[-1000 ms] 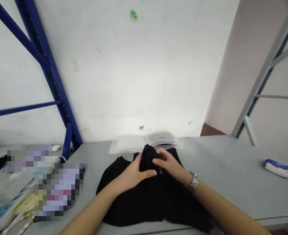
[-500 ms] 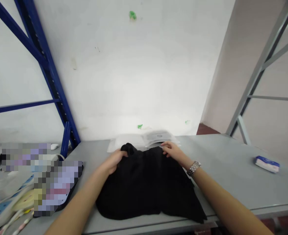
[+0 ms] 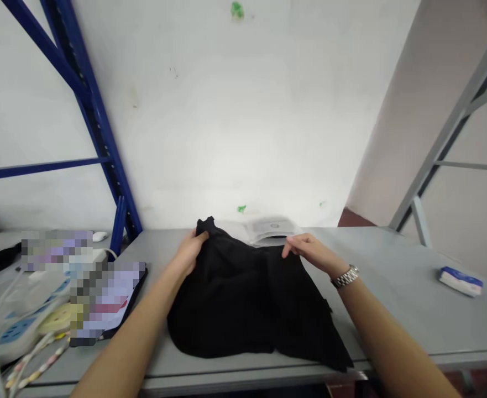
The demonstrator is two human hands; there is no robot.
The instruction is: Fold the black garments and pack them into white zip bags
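A black garment [image 3: 247, 298] lies spread on the grey table [image 3: 392, 309], its near hem hanging just over the front edge. My left hand [image 3: 190, 251] pinches its far left corner, which stands up a little. My right hand [image 3: 307, 251], with a metal watch on the wrist, grips the far right edge of the cloth. Both hands are at the far side of the garment, about shoulder width apart.
A clear plastic bag with a printed sheet [image 3: 270, 229] lies just behind the garment by the wall. A power strip and cables [image 3: 23, 326] and a dark flat item sit at the left. A small blue and white pack [image 3: 461, 281] lies far right. Blue rack posts [image 3: 102, 138] rise at left.
The bunched cloth held between both hands has been spread out. My hands moved apart and away from me, drawing the garment's far edge toward the wall.
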